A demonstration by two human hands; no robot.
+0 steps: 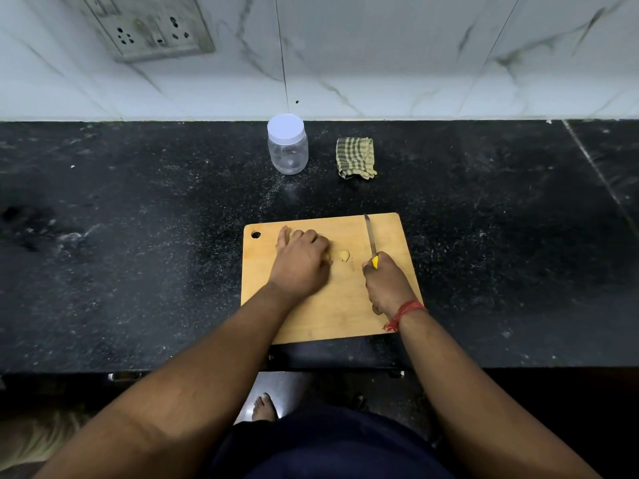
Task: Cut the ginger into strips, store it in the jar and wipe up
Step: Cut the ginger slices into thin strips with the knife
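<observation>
Behind your cutting board the black counter holds a clear jar with its white lid on, and just to its right, not touching, a folded checked cloth. Both stand near the marble wall, well apart from the board, with bare counter between. A socket plate sits on the wall up to the left.

On the board, your left hand lies palm down over the ginger, fingers curled on it so that only a little of the root shows past your knuckles. A small cut piece lies loose just to the right of that hand.

Your right hand is closed around the yellow handle of the knife, the blade pointing away from you toward the board's far edge. I cannot tell whether the blade touches the wood. A red thread circles that wrist.
</observation>
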